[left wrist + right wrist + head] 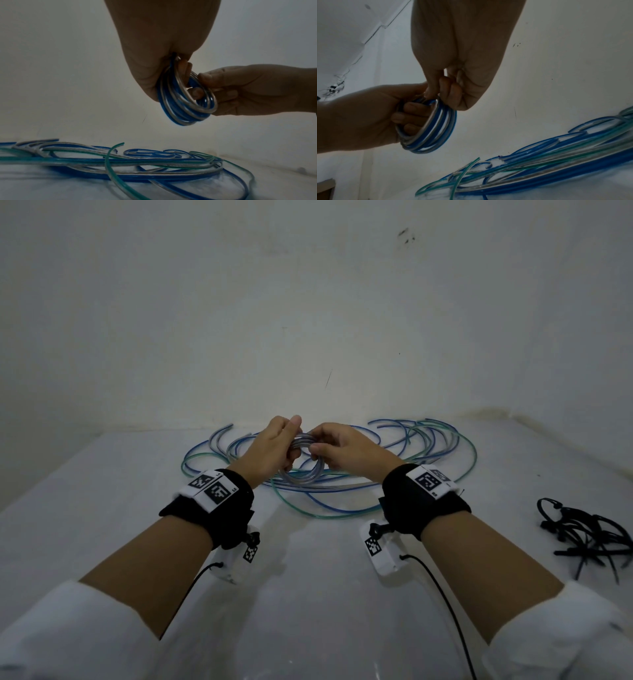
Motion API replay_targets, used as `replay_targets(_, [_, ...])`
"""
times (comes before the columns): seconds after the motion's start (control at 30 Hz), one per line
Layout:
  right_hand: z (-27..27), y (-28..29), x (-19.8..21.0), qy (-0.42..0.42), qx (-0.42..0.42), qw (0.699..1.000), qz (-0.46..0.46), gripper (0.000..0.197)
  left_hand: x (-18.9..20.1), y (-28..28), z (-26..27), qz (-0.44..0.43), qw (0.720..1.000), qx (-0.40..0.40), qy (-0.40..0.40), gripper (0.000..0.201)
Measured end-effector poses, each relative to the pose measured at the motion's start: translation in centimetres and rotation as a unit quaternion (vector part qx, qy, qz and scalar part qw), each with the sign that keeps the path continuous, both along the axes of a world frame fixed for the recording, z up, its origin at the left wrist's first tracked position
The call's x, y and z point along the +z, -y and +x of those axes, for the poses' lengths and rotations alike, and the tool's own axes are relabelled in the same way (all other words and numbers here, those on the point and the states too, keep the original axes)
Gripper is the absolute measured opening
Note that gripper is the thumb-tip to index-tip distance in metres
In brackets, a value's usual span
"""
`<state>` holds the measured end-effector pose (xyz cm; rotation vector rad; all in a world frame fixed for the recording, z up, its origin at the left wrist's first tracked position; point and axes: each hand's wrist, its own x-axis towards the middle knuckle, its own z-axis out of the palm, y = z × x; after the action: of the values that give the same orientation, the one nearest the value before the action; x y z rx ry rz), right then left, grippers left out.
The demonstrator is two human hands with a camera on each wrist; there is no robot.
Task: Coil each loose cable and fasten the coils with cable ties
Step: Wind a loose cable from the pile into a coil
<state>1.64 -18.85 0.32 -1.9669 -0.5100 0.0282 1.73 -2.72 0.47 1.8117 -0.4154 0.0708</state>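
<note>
A small coil (306, 461) of blue and clear cable hangs in the air between both hands, above the table. My left hand (274, 447) grips the coil's left side, fingers curled through the ring. My right hand (337, 449) pinches its right side with thumb and curled fingers. In the left wrist view the coil (184, 100) is several tight loops, with the right hand (240, 89) holding its far rim. In the right wrist view the coil (430, 129) hangs below both hands. Loose blue, green and clear cables (394, 460) lie spread on the table behind and under the hands.
A heap of black cable ties (589, 534) lies on the white table (102, 491) at the right. A white wall stands close behind the cables. Bare table surface shows at the left and between my forearms.
</note>
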Motion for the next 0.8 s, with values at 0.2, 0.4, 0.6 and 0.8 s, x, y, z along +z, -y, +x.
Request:
replay_targets(0.2, [0.4,1.0,0.1,0.050,-0.093,0.993,0.047,0.014,0.2,-0.4,1.2,-0.090,0.994,0.026,-0.057,0.051])
replay_targets(0.4, [0.3,1.0,0.2,0.033,-0.117,0.986,0.113,0.017,-0.6,-0.3,0.9,-0.053,0.998,-0.014,-0.038,0.022])
replay_targets(0.6, [0.0,0.3,0.5,0.016,-0.109,0.989,0.097,0.026,-0.4,0.5,0.8,-0.052,0.998,0.001,0.046,0.029])
replay_targets(0.8, [-0.5,-0.1,0.5,0.015,-0.119,0.990,0.073,0.033,-0.5,0.2,1.3,0.011,0.994,-0.005,0.110,0.041])
